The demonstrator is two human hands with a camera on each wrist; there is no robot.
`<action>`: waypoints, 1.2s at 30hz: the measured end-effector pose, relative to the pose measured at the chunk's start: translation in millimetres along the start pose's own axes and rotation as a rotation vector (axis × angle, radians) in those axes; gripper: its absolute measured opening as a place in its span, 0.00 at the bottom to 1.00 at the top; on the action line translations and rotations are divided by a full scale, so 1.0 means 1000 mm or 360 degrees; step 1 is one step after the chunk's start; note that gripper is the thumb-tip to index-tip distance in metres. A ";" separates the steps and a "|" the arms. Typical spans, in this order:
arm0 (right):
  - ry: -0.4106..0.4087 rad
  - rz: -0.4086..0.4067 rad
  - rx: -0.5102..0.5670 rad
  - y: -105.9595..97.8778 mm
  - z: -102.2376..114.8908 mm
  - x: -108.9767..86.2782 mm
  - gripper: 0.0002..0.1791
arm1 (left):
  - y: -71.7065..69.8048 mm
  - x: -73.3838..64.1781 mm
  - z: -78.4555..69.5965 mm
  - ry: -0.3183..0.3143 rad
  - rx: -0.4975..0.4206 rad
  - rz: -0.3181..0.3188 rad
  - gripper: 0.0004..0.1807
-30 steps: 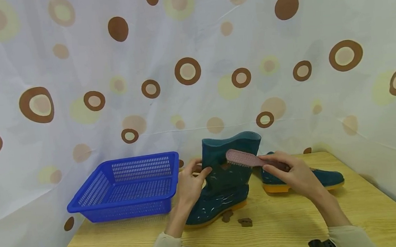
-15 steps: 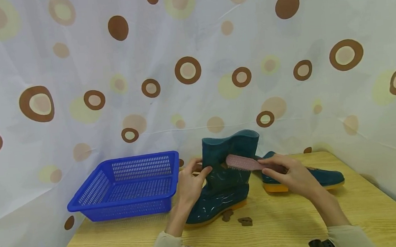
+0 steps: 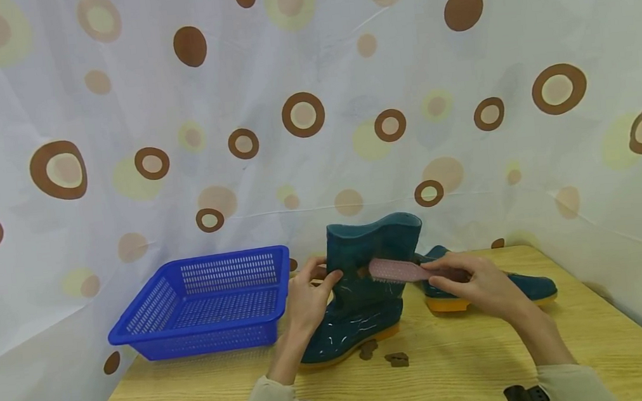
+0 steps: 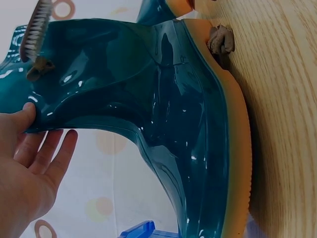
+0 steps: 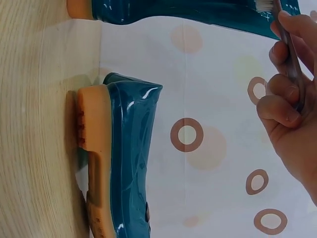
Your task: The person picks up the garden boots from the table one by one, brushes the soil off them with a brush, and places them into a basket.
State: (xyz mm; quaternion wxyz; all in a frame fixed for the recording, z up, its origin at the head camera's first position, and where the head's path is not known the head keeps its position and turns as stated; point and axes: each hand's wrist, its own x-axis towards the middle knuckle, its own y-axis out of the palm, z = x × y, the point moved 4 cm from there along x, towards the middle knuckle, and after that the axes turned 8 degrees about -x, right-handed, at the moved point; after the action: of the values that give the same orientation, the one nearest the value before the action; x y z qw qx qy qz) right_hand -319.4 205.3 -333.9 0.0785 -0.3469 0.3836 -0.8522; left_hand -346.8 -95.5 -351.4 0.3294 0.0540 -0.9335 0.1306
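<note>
A glossy dark green rain boot [image 3: 365,311] with an orange sole stands upright on the table, toe to the left. My left hand [image 3: 309,297] holds its shaft by the front edge, thumb on the near side and fingers behind. In my right hand [image 3: 480,285] is the handle of a pink brush [image 3: 398,270], gripped with curled fingers. The bristles face the boot shaft, beside a brown clump [image 4: 40,68] stuck there; whether they touch it I cannot tell. Brown lumps [image 3: 397,359] lie on the table by the sole.
A second green boot [image 3: 529,285] lies on the table at the right, behind my right hand. At the left stands a blue perforated basket [image 3: 195,331]. A dotted curtain [image 3: 340,160] hangs behind the wooden table [image 3: 456,367].
The brush in my right hand has moved down a little along the boot shaft. My left hand keeps its hold, and the boot has barely shifted.
</note>
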 end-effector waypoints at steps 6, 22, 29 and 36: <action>-0.0008 -0.0101 0.0075 -0.005 0.003 -0.001 0.15 | 0.000 0.000 0.000 -0.0005 0.0000 0.0002 0.09; -0.0168 -0.0303 -0.0235 0.004 0.006 0.006 0.16 | 0.000 0.000 0.001 -0.0045 -0.0026 0.0036 0.10; -0.0126 -0.0191 -0.0226 0.004 0.004 0.005 0.14 | 0.000 0.000 0.001 -0.0041 -0.0016 0.0025 0.11; -0.0030 -0.0099 -0.0166 0.001 0.003 0.002 0.14 | 0.000 0.000 0.001 -0.0040 -0.0013 0.0013 0.11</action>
State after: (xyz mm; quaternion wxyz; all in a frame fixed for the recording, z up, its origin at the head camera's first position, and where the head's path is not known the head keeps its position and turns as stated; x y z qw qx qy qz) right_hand -318.9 201.7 -332.1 0.0376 -0.3703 0.4157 -0.8299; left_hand -346.9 -95.9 -352.1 0.3173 0.0504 -0.9384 0.1273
